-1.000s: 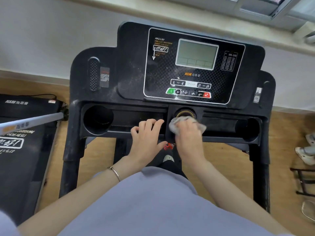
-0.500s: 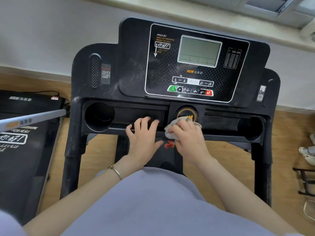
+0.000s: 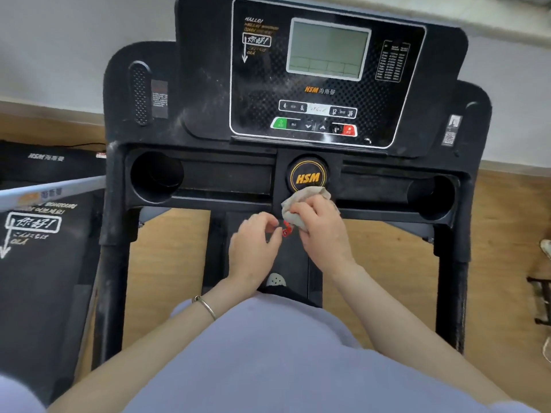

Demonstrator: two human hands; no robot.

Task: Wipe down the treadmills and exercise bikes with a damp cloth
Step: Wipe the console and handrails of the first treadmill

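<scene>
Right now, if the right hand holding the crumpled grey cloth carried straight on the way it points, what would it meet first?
Probably the round black badge with orange HSM lettering, just beyond the crumpled grey cloth the right hand grips; depth is unclear.

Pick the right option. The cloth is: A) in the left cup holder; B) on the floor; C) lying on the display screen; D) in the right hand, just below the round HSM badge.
D: the right hand grips the crumpled cloth just below the HSM badge.
</scene>
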